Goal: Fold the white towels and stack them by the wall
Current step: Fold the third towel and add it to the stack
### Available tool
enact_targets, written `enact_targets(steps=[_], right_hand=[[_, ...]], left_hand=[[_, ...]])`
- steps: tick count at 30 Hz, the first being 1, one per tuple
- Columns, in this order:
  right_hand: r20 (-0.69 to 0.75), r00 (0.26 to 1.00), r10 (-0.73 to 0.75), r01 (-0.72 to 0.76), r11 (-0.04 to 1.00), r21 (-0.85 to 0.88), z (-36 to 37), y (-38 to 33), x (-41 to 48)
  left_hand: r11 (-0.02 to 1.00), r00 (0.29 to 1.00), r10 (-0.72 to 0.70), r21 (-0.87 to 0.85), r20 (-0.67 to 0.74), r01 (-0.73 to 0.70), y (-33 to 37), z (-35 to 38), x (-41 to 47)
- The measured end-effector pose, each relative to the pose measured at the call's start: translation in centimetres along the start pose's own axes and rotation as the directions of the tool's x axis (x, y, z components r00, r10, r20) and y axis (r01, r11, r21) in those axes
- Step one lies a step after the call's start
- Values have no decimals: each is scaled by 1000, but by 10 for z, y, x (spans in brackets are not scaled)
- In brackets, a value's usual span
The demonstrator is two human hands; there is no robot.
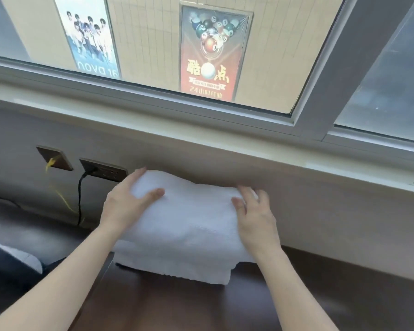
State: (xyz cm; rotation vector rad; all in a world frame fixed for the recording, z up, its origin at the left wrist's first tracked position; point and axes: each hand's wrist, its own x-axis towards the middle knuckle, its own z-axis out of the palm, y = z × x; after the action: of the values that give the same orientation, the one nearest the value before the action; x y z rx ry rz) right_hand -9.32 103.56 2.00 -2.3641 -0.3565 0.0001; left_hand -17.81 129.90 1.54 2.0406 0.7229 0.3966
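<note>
Now your hands sit at the two short ends of the folded towel (189, 211), which rests on top of the stack (175, 266) on the dark tabletop (296, 295), right up against the wall (320, 211) under the window sill (201, 139). Your left hand (127, 201) cups the left end: its fingers (139, 175) reach round the far corner while the thumb presses on top. Your right hand (256, 218) lies flat on the right end, fingers (246, 192) spread and loosely bent over the far edge, pressing rather than pinching. Neither hand closes tight on the cloth.

The towel's long axis runs left to right, parallel to the wall, and its far edge seems to touch the wall already. Both hands are equally near, so whatever comes next is probably a straight release or a small push away from you. The layers below jut out at the near edge, so squaring up may be needed. A socket (103, 170) with a black cable (79, 199) lies just left of the towel.
</note>
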Motion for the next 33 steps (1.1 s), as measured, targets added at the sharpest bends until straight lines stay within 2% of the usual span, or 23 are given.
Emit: enact_targets(steps=[7,15,19,24,26,30,33], right_hand=[[-56,960,276,-268,957,114,46,14,3],[99,885,454,-465,867,178,52,31,17],[129,886,445,-461,876,139,50,32,24],[99,920,379,-391,902,185,38,18,37],[105,915,389,-403,893,202,44,15,37],[125,883,453,-469,856,218,67,26,29],[109,878,466,-479,855,198,75,31,31]], left_hand=[[984,989,-93,161,114,74,-56,29,37],[953,957,-263,186,127,237,-66,45,47],[925,930,-332,249,157,288,-63,42,54],[959,979,-187,229,83,164,-45,19,66],[963,983,-176,215,55,160,-46,18,66],[934,954,-287,245,82,260,-72,35,54],[936,950,-303,208,76,282,-82,37,56]])
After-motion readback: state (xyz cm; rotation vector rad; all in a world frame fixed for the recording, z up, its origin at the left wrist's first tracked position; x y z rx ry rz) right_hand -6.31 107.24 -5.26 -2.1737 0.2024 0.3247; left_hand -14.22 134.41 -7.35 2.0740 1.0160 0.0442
